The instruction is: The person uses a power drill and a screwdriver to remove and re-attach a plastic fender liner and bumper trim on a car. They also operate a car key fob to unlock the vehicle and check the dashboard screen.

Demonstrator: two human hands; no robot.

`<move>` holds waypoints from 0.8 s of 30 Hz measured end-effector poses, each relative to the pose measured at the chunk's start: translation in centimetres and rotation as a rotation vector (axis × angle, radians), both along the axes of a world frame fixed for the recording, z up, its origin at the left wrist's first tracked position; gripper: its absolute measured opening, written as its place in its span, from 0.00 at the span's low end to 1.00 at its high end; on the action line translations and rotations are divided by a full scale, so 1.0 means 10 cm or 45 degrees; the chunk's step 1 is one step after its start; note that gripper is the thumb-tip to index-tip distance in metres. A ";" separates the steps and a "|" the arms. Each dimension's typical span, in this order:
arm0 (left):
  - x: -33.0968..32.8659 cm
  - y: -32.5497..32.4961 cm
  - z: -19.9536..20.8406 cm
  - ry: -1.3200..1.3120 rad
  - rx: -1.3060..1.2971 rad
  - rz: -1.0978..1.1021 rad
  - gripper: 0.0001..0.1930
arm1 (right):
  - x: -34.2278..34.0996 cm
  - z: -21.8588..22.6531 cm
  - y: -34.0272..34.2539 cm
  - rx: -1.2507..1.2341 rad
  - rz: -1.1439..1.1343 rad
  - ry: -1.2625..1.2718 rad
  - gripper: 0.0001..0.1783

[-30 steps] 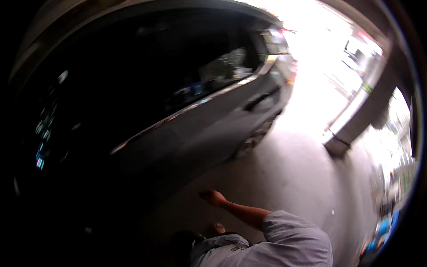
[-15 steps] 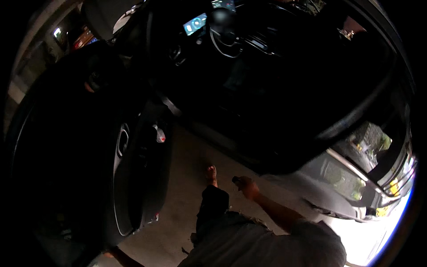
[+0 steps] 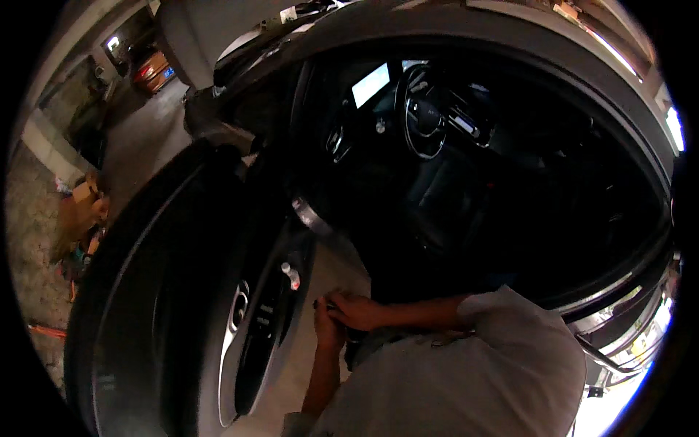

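My left hand (image 3: 328, 329) and my right hand (image 3: 357, 312) meet low in front of my body, beside the open car door (image 3: 167, 291). Their fingers are closed together around a small dark object (image 3: 332, 306), too dim and covered to name. My right forearm crosses in front of my shirt, while the left one rises from the lower edge. Just past the hands, a white item with a red mark (image 3: 290, 277) sits in the door's inner panel. Beyond lies the dark car interior with a steering wheel (image 3: 424, 120) and a lit screen (image 3: 371, 85).
The black driver's seat (image 3: 444, 193) is inside the doorway. The door's silver inner handle (image 3: 239, 306) faces me. At the far left, boxes and clutter (image 3: 84, 211) lie along a wall, and another parked car (image 3: 153, 71) stands farther off. Bright light enters at lower right.
My right hand has moved left with the small dark object, and my left hand has come up from the lower edge to join it. The view has shifted, and the screen looks brighter.
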State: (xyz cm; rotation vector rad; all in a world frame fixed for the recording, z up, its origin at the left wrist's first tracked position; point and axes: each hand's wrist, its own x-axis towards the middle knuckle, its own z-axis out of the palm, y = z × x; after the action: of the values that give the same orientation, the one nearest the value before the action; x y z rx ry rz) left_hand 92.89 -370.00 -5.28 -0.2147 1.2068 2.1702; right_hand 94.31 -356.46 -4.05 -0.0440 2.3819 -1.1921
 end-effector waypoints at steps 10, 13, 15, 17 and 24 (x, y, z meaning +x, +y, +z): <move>-0.48 0.16 -1.01 0.152 -0.461 0.547 0.18 | -1.05 -0.07 2.12 0.490 0.814 1.155 0.18; -0.54 0.62 -1.27 -0.207 -0.208 0.785 0.16 | -1.30 -0.02 3.48 0.992 0.611 0.195 0.18; -0.80 0.99 -1.61 -0.230 -0.181 0.851 0.14 | -1.46 -0.08 4.34 1.290 0.646 -0.288 0.20; -1.22 1.60 -1.23 -0.508 -0.123 1.000 0.13 | -1.68 -0.34 5.10 1.460 0.549 -0.490 0.20; -1.81 3.13 -2.26 -0.134 -0.326 0.956 0.12 | -2.88 -1.49 6.84 1.644 0.132 -0.166 0.21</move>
State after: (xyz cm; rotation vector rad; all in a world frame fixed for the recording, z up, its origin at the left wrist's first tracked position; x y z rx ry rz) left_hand 74.82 -338.70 -27.93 -1.0173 1.5004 2.5524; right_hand 65.54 -288.11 -18.97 0.3068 2.5242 0.5023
